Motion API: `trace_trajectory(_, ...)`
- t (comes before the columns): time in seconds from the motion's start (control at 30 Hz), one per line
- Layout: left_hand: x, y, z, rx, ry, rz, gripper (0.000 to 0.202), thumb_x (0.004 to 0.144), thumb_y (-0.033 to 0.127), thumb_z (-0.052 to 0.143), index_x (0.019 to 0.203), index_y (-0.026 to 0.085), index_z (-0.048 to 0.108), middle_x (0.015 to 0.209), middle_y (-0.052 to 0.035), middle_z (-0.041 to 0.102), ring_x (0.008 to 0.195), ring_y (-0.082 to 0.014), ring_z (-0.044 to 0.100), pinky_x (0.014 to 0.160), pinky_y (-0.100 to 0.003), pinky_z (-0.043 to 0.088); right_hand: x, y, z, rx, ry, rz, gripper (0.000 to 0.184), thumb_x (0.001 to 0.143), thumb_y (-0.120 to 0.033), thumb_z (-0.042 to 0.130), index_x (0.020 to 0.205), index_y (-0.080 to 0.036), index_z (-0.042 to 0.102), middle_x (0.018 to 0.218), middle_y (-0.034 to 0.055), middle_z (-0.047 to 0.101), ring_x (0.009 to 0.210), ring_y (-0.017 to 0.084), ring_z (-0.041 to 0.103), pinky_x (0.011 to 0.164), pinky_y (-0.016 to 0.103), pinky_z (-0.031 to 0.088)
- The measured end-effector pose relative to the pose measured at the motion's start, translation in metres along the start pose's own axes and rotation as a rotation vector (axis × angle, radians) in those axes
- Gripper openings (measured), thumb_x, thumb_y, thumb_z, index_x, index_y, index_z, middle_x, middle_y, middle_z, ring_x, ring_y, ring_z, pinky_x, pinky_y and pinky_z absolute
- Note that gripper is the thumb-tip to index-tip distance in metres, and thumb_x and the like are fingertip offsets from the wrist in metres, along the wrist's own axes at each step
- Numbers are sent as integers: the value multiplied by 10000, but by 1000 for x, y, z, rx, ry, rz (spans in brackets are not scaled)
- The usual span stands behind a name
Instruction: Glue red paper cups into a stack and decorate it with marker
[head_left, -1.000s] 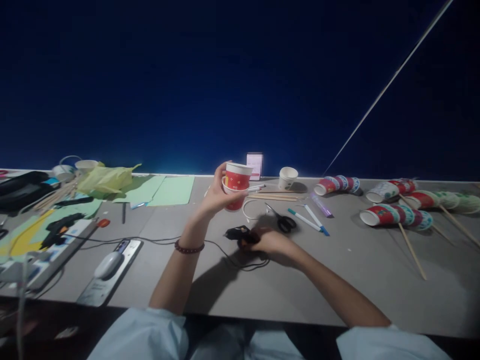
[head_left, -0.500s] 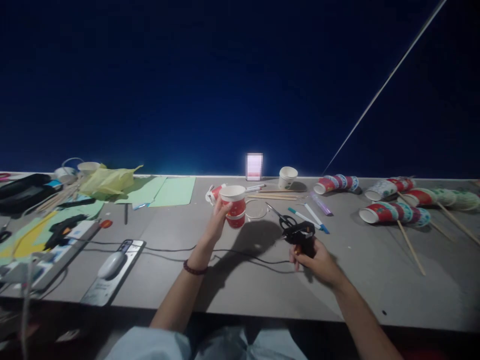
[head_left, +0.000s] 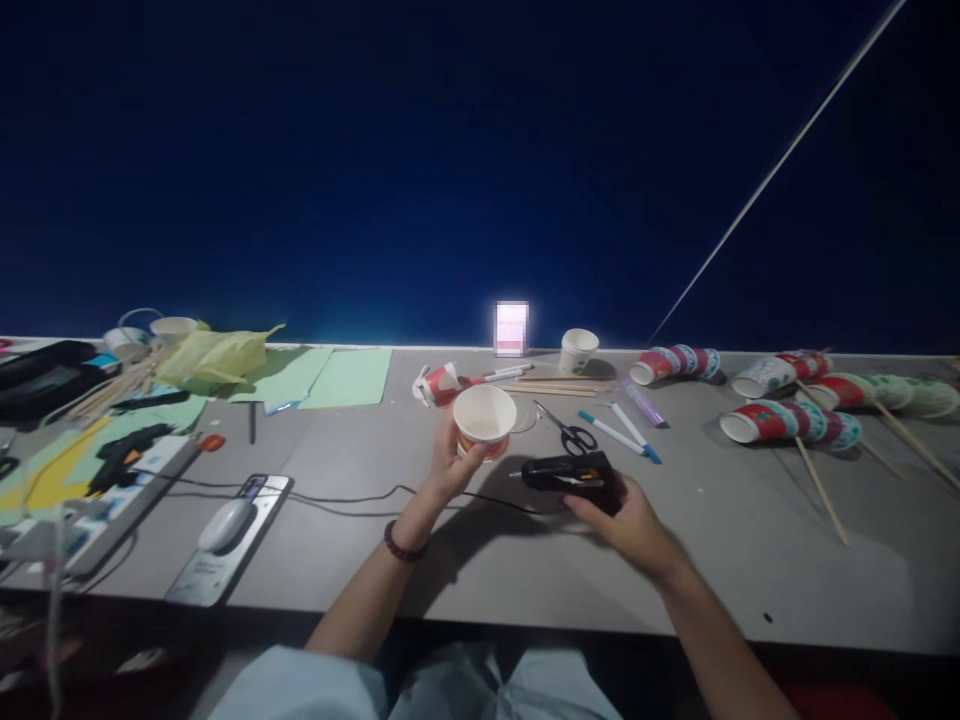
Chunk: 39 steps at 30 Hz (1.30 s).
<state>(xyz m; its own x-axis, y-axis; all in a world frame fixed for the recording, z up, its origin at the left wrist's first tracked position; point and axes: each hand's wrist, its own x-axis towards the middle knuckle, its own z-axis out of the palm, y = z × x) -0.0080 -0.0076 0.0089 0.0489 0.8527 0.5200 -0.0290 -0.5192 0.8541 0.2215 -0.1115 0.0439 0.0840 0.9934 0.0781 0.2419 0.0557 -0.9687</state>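
My left hand (head_left: 453, 462) is wrapped around a red and white paper cup (head_left: 486, 416), whose open mouth tilts toward me. In my right hand (head_left: 626, 520) is a black glue gun (head_left: 566, 473), its metal nozzle pointing left toward the cup, a short gap apart from it. A dark cord (head_left: 495, 498) runs left across the table from near the glue gun. Black-handled scissors (head_left: 576, 438) lie just beyond the gun. Behind the held cup lies a cut red and white cup (head_left: 442, 382) on its side.
Several stacked-cup pieces (head_left: 787, 424), some with wooden sticks, lie at right. Markers (head_left: 615, 434), sticks (head_left: 559, 390) and a white cup (head_left: 579, 350) are near the middle back. A phone with a mouse (head_left: 225, 528), a power strip (head_left: 142, 500) and green paper (head_left: 349, 378) are at left.
The cup has tipped so its mouth faces me more, and moved slightly right. My right hand has brought the glue gun left and turned its nozzle toward the cup.
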Motion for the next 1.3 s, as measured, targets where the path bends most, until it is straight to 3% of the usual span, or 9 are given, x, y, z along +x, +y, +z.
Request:
trace_trajectory(0.13,-5,-6,-1,32,-3,60,774,738,718,622,1300,188,568,1196,-158,660,1114,-348,619,978,-499,475,-5,-8,0,-61,-96,-18,261,786,-397,730,936,-188,685,738,43,754,707,233,734,714,368,630)
trace_trajectory(0.3,-7,-5,-1,62,38,73,780,713,741,628,1264,191,586,1164,-155,665,1081,-346,627,951,-491,490,-8,-8,3,-160,-43,-107,303,791,-367,717,1024,-174,717,941,89,790,884,267,755,831,375,621)
trace_trajectory(0.63,-10,-9,-3,105,43,109,743,728,736,612,1223,182,598,1091,-150,682,1014,-330,648,898,-467,512,-13,-16,11,-321,-66,-309,237,846,-325,639,1028,-188,704,908,76,788,786,225,751,739,304,605)
trace_trajectory(1.03,-12,-11,-3,70,-34,158,747,741,694,621,1283,184,556,1137,-155,662,1000,-315,655,879,-455,521,-9,-29,14,-334,-173,-238,184,885,-351,611,929,-198,703,828,40,757,759,204,709,704,274,556)
trace_trajectory(1.3,-12,-12,-4,84,-48,108,790,704,731,631,1263,178,560,1184,-172,652,1064,-335,633,924,-470,502,-5,-42,13,-340,-238,-196,244,911,-355,579,1036,-193,711,778,27,727,688,185,663,709,285,530)
